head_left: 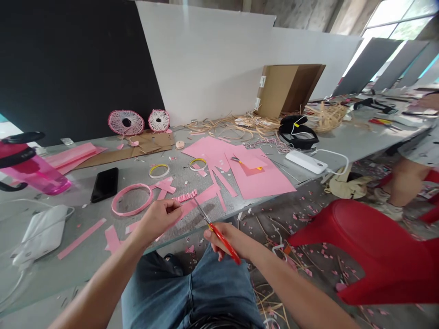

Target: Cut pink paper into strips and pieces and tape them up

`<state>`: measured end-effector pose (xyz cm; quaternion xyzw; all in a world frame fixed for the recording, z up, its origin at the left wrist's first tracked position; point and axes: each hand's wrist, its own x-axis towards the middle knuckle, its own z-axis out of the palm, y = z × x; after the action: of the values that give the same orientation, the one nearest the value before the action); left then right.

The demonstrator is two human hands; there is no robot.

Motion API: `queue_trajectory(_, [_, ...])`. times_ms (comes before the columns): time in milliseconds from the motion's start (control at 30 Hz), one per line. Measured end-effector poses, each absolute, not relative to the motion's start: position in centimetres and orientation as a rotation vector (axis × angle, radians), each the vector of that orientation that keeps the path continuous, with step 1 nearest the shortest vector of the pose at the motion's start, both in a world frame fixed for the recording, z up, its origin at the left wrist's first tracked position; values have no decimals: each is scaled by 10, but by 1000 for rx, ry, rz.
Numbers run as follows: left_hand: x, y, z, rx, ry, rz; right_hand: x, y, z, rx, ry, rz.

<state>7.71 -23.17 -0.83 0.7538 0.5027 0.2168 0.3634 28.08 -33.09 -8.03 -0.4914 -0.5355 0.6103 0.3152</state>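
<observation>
My left hand (160, 218) is closed over the table's front edge, pinching a pink paper strip (186, 196) whose edge is cut into small tabs. My right hand (224, 237) is wrapped round a pair of scissors (223, 242) with red handles. Their blades point up and left, close to the strip's right end; whether they touch it I cannot tell. Left of my left hand lies a pink paper-wrapped ring (132, 200). Sheets of pink paper (262, 183) are spread beyond my right hand, with a second, yellow-handled pair of scissors (246, 163) on top.
Two tape rolls (159, 171) (198, 164), a black phone (104, 184), a pink bottle (37, 169) and white power banks (41, 235) (306, 161) lie on the grey table (85, 269). Woven round pieces (126, 122) lean at the back. A red stool (363, 242) and a person's leg (404, 183) are at right.
</observation>
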Motion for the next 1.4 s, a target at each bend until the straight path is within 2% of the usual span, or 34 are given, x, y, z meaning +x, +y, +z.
queue_trajectory(267, [87,-227,-10,1919,1347,523,275,-327,-103,-1320,-1243,1651])
queue_trajectory(500, [84,-215,-18,1929,1385,514,274,-323,-87,-1410,-1104,1771])
queue_trajectory(667, [72,-220,-9,1943,1367,521,279,-330,-86,-1196,-1108,1847])
queue_trajectory(800, [67,-236,3,1977,1302,461,268,-326,-73,-1046,-1069,1629])
queue_trajectory(933, [69,-245,4,2064,1267,441,249,-306,-56,-1091,-997,1409])
queue_trajectory(1167, [54,-246,0,2072,1224,389,229,-289,-54,-1203,-926,1349])
queue_trajectory(1400, [30,-255,-4,2031,1300,357,240,-310,-54,-1110,-993,1388])
